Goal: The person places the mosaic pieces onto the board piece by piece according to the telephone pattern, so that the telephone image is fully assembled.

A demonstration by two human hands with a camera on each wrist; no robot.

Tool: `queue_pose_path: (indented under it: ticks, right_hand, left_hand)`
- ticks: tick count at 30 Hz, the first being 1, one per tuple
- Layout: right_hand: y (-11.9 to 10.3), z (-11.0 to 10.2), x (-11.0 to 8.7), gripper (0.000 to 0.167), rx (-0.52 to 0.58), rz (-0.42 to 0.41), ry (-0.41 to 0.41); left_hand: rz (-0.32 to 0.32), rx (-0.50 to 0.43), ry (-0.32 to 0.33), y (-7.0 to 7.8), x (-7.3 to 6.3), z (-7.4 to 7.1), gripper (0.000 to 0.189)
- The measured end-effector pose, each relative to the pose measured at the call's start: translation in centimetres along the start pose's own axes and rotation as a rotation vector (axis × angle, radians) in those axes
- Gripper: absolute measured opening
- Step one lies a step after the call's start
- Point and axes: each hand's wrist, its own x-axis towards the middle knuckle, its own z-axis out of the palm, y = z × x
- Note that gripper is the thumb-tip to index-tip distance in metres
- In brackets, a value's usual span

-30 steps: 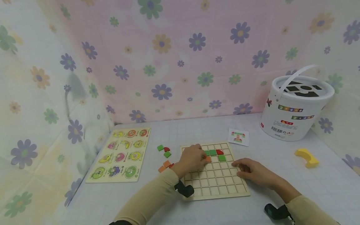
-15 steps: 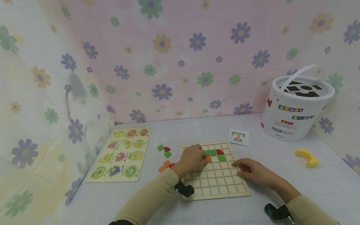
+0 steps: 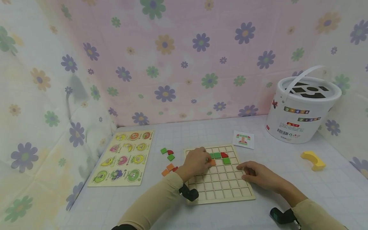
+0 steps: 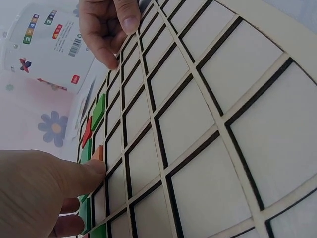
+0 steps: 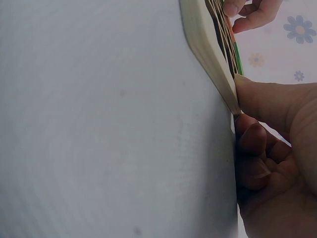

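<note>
A wooden grid board (image 3: pixel 219 185) lies on the table. Near its far edge my left hand (image 3: pixel 197 162) bends over the squares, thumb and fingertips at an orange square tile (image 4: pixel 97 153) set low in the grid. Behind the thumb, the index fingertip is hidden. Beside that tile sit green square tiles (image 3: pixel 226 161) and a red quarter-round tile (image 3: pixel 224 155). My right hand (image 3: pixel 260 176) grips the board's right edge; the right wrist view shows the thumb on top (image 5: pixel 262 101) and the fingers curled against the side.
Loose green, red and orange tiles (image 3: pixel 171 167) lie left of the board. Farther left is a fruit puzzle board (image 3: pixel 145 159). A pattern card (image 3: pixel 250 140) touches the far right corner area. A white bucket (image 3: pixel 299 118) and a yellow arch block (image 3: pixel 313 160) stand at right.
</note>
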Motion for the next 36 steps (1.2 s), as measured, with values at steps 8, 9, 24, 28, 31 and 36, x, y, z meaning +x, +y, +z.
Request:
queue_pose_path:
  ticks: [8,9,24,28,31,36]
  right_hand:
    - [0.0,0.0,0.0,0.04,0.003,0.018,-0.003]
    - [0.0,0.0,-0.1,0.04,0.004,0.022,-0.003]
    - [0.0,-0.1,-0.1,0.038,-0.011,0.016,0.008]
    - [0.0,-0.2,-0.1,0.039,0.003,0.017,0.002]
    - [0.1,-0.1,0.0,0.04,0.009,0.021,-0.003]
    - [0.0,0.0,0.0,0.039,0.002,0.021,0.0]
  left_hand:
    - [-0.001,-0.022,-0.017,0.1,0.0,-0.1,0.015]
    - [-0.004,-0.036,-0.018,0.1,-0.1,-0.2,0.015]
    - [-0.436,-0.318,-0.057,-10.8,-4.9,-2.7,0.016]
    - [-0.46,-0.355,-0.08,-12.6,-6.8,-2.5,0.014]
    - [-0.485,-0.387,-0.083,-13.3,-8.0,-2.3,0.015]
    - [-0.514,-0.448,-0.09,-13.8,-9.5,-2.1,0.015]
